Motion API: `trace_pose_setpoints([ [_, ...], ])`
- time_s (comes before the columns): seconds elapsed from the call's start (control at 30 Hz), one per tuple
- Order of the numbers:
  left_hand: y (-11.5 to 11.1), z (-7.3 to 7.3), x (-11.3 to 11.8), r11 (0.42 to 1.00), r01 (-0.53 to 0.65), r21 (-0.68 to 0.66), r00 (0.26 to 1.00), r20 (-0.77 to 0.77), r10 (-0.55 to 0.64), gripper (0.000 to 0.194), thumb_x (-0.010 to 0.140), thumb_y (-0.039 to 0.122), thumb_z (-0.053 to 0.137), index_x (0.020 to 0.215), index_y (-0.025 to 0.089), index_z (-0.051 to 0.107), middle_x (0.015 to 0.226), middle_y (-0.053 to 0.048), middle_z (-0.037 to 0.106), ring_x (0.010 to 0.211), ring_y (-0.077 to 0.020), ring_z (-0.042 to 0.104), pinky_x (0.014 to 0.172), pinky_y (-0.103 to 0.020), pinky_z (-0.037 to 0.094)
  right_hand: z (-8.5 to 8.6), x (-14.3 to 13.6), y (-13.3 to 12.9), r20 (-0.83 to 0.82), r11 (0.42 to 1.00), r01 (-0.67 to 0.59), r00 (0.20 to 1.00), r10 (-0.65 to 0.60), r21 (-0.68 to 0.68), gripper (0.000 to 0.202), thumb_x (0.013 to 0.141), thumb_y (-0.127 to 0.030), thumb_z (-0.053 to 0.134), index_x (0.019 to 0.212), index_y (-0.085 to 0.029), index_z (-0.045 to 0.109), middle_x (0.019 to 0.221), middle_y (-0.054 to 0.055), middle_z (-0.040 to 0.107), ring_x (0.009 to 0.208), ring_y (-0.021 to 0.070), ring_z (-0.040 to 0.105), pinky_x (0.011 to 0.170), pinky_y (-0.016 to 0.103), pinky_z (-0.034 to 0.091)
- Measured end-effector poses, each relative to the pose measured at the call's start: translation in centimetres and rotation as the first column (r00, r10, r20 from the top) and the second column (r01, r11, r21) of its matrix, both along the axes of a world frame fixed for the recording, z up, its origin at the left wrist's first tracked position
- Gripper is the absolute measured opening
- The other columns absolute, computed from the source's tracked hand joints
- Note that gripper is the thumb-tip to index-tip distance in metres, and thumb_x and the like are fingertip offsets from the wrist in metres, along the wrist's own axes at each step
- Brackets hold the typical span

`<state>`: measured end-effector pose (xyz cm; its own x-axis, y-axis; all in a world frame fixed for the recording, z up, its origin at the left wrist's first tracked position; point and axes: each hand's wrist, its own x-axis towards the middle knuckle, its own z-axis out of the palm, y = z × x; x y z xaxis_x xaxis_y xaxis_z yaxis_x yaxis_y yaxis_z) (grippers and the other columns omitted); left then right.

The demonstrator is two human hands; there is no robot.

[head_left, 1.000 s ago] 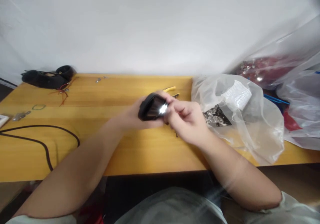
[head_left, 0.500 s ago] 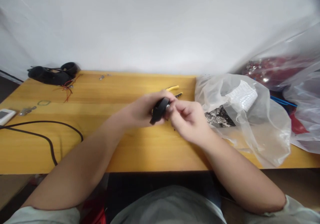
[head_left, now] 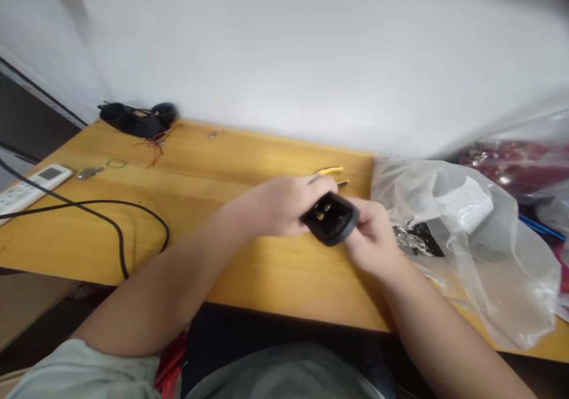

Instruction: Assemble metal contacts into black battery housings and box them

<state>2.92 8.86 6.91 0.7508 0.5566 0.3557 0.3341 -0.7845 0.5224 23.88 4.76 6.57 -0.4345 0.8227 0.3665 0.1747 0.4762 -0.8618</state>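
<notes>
- White wall [head_left: 284, 61] behind a yellow wooden table [head_left: 275, 280].
- Translucent plastic bag [head_left: 515, 274] at the table's right, close beside the right forearm.
- Left hand [head_left: 284, 204], reaching inward, fingers closed around the left side of a black hollow part [head_left: 331, 218], open end up, above mid-table.
- Right hand [head_left: 372, 242], fingers curled against its right side, tips hidden.
- White remote [head_left: 38, 188], far left, crossed by black cable [head_left: 118, 224].
- Yellow handle [head_left: 331, 169] just beyond the hands.

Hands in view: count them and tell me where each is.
2. The left hand holds the left side of the black case; the right hand holds its right side.
</notes>
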Motion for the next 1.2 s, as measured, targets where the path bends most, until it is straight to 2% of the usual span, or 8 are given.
trace_pose_setpoints([
  [0.17, -0.6, 0.5, 0.1, 0.995, -0.077, 0.063, 0.997, -0.006, 0.078, 0.038, 0.089, 0.015, 0.066, 0.125, 0.014, 0.054, 0.12, -0.013, 0.073, 0.093, -0.0222, 0.074, 0.075, -0.03, 0.055, 0.2, -0.6, -0.4, -0.041, 0.992, 0.039, 0.999, -0.034, 0.12, 0.021, 0.09, -0.008, 0.056, 0.072, -0.018, 0.054, 0.062, -0.004, 0.056, 0.053, 0.0083, 0.045, 0.047, 0.02, 0.033],
  [0.33, -1.3, 1.2, 0.3, 0.993, -0.104, 0.063, 0.99, -0.085, 0.11, 0.033, 0.088, 0.016, 0.065, 0.119, 0.016, 0.054, 0.116, -0.012, 0.073, 0.088, -0.0226, 0.073, 0.069, -0.03, 0.052, 0.5, -0.7, -0.8, -0.023, 0.983, 0.09, 0.996, -0.088, 0.162, 0.02, 0.086, -0.004, 0.056, 0.073, -0.019, 0.055, 0.06, -0.005, 0.052, 0.051, 0.0077, 0.042, 0.044, 0.02, 0.029],
  [0.5, -1.2, 1.6, -0.1, 1.0, -0.028, -0.002, 0.992, -0.122, 0.028, 0.031, 0.087, 0.014, 0.066, 0.116, 0.018, 0.056, 0.105, -0.008, 0.072, 0.082, -0.0201, 0.071, 0.065, -0.028, 0.049, 1.2, -0.1, -1.0, 0.074, 0.994, -0.017, 0.997, 0.009, 0.108, 0.022, 0.086, -0.004, 0.054, 0.07, -0.018, 0.049, 0.06, -0.005, 0.047, 0.052, 0.0069, 0.039, 0.046, 0.018, 0.032],
  [0.77, -0.7, 1.0, -0.3, 0.989, 0.149, -0.018, 0.987, 0.07, -0.147, 0.025, 0.089, 0.01, 0.065, 0.11, 0.018, 0.054, 0.098, -0.005, 0.068, 0.087, -0.0173, 0.068, 0.071, -0.026, 0.05, 2.0, 0.9, -1.2, 0.147, 0.99, -0.102, 0.985, 0.088, 0.093, 0.021, 0.092, -0.007, 0.054, 0.074, -0.018, 0.051, 0.062, -0.006, 0.047, 0.053, 0.0057, 0.041, 0.048, 0.017, 0.034],
  [0.87, -1.0, 1.1, -0.1, 0.991, 0.127, -0.04, 0.991, 0.036, -0.126, 0.027, 0.089, 0.012, 0.066, 0.113, 0.017, 0.054, 0.099, -0.006, 0.068, 0.087, -0.0179, 0.069, 0.071, -0.027, 0.05, 2.2, 0.8, -1.2, 0.149, 0.991, -0.101, 0.985, 0.088, 0.086, 0.023, 0.09, -0.006, 0.053, 0.072, -0.018, 0.048, 0.06, -0.007, 0.044, 0.051, 0.0052, 0.038, 0.046, 0.017, 0.031],
  [0.97, -1.3, 1.7, -0.1, 0.998, 0.044, -0.039, 0.994, -0.096, -0.047, 0.027, 0.089, 0.01, 0.064, 0.113, 0.018, 0.053, 0.107, -0.008, 0.07, 0.088, -0.0195, 0.07, 0.07, -0.028, 0.049, 2.2, 0.6, -1.0, 0.124, 0.993, -0.104, 0.988, 0.096, 0.055, 0.022, 0.085, -0.003, 0.05, 0.071, -0.019, 0.045, 0.059, -0.008, 0.04, 0.051, 0.005, 0.035, 0.045, 0.016, 0.028],
  [1.07, -1.4, 1.9, -0.1, 1.0, 0.002, -0.016, 0.985, -0.172, -0.004, 0.027, 0.086, 0.008, 0.065, 0.108, 0.019, 0.053, 0.107, -0.007, 0.07, 0.085, -0.0187, 0.069, 0.067, -0.028, 0.046, 1.9, 0.3, -0.9, 0.103, 0.991, -0.119, 0.988, 0.112, 0.063, 0.02, 0.083, -0.003, 0.049, 0.072, -0.019, 0.046, 0.061, -0.007, 0.044, 0.053, 0.0052, 0.037, 0.046, 0.015, 0.032],
  [1.2, -0.8, 1.2, -0.2, 0.998, 0.052, -0.025, 0.999, -0.013, -0.052, 0.029, 0.087, 0.012, 0.066, 0.113, 0.019, 0.054, 0.105, -0.007, 0.07, 0.088, -0.019, 0.069, 0.069, -0.028, 0.047, 1.0, 0.1, -0.9, 0.071, 0.984, -0.037, 0.997, 0.024, 0.176, 0.021, 0.085, -0.001, 0.052, 0.076, -0.02, 0.047, 0.063, -0.007, 0.046, 0.054, 0.0055, 0.039, 0.048, 0.015, 0.034],
])
